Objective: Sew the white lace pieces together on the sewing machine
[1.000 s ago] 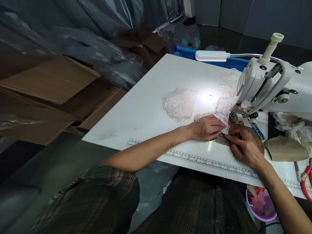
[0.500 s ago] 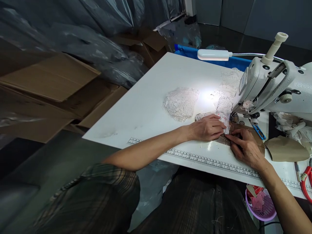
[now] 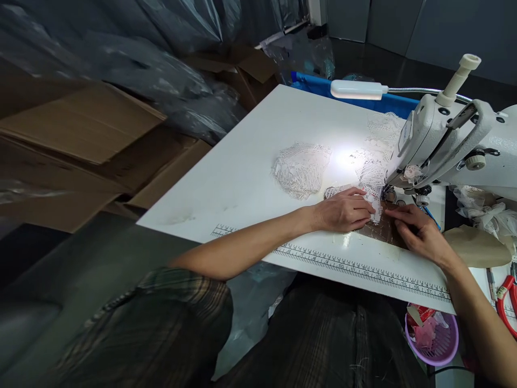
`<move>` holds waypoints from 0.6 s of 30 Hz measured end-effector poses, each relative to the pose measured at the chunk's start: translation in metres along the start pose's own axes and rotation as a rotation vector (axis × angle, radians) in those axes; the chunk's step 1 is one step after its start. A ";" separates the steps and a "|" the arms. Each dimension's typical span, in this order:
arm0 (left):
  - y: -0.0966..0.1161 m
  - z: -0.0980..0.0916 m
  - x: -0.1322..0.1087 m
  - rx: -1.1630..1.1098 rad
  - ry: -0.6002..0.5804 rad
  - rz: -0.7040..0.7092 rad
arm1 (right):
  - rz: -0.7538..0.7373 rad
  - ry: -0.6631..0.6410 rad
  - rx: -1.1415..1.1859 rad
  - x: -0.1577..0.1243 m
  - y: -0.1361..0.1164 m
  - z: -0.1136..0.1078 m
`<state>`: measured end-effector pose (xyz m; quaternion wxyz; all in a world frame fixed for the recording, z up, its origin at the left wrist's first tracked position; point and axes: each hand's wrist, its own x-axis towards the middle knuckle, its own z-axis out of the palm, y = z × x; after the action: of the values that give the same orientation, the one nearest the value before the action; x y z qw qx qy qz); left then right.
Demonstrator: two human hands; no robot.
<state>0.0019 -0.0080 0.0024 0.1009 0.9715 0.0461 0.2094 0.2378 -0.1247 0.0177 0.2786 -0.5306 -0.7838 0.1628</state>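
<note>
A strip of white lace (image 3: pixel 370 173) runs toward me under the needle area of a white sewing machine (image 3: pixel 424 137). On its left edge rests my left hand (image 3: pixel 348 211), closed, its fingers bent together over the near end of the lace. My right hand (image 3: pixel 424 234) lies on the brown plate (image 3: pixel 382 231) in front of the needle, index finger stretched toward the presser foot and thumb apart. Nothing shows in its grip. The lace tip sits between both hands. What lies beneath my left fingers is hidden.
Another lace piece (image 3: pixel 301 171) lies on the white table (image 3: pixel 242 178), left of the lamp's bright patch. A blue tool (image 3: pixel 432 218) is partly behind my right hand. Red-handled scissors (image 3: pixel 504 302) lie at right. A purple basket (image 3: pixel 442 345) with scraps stands below. Cardboard boxes (image 3: pixel 81 124) are at left.
My right hand has moved right, away from the lace tip, and now covers more of the blue tool. My left hand stays on the lace.
</note>
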 end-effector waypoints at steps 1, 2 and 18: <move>0.000 0.000 0.000 0.003 0.003 0.002 | 0.005 0.004 -0.004 0.002 0.003 -0.003; 0.000 0.001 0.000 0.009 0.006 0.004 | 0.004 0.007 -0.018 0.003 0.006 -0.004; -0.008 -0.004 0.000 0.178 0.192 0.010 | -0.124 0.072 -0.362 -0.005 -0.011 0.019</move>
<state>0.0001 0.0006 0.0044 0.0086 0.9523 0.0690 0.2972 0.2191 -0.1333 0.0072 0.2159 -0.5280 -0.8212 -0.0173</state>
